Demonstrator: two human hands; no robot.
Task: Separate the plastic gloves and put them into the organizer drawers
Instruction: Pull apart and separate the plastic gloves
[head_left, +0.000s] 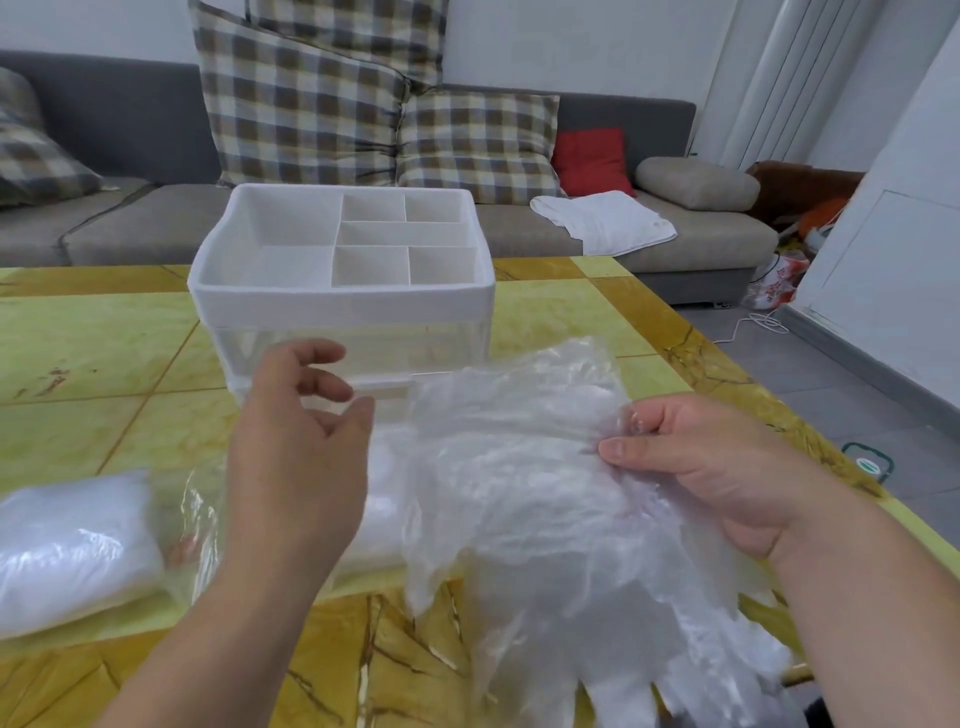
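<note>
pinching clear gloves (545, 499) at cuff: right hand (717, 478), thumb pressed to curled fingers, at 3 o'clock. gloves hang toward 5 o'clock, fingers down, over table (93, 353). left hand (296, 447) at centre, empty, fingers loosely spread and curled, just before organizer (340, 280) at 12 o'clock. drawer front clear. top tray white, divided. glove pack (72, 545) at 9 o'clock on table. sofa (130, 218) behind.

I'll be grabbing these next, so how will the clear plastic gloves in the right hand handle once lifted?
The plastic gloves are probably very floppy: they crumple and droop from the right hand. Likely almost weightless, being thin and see-through. The layers look stuck together, so they may cling when separated.
</note>
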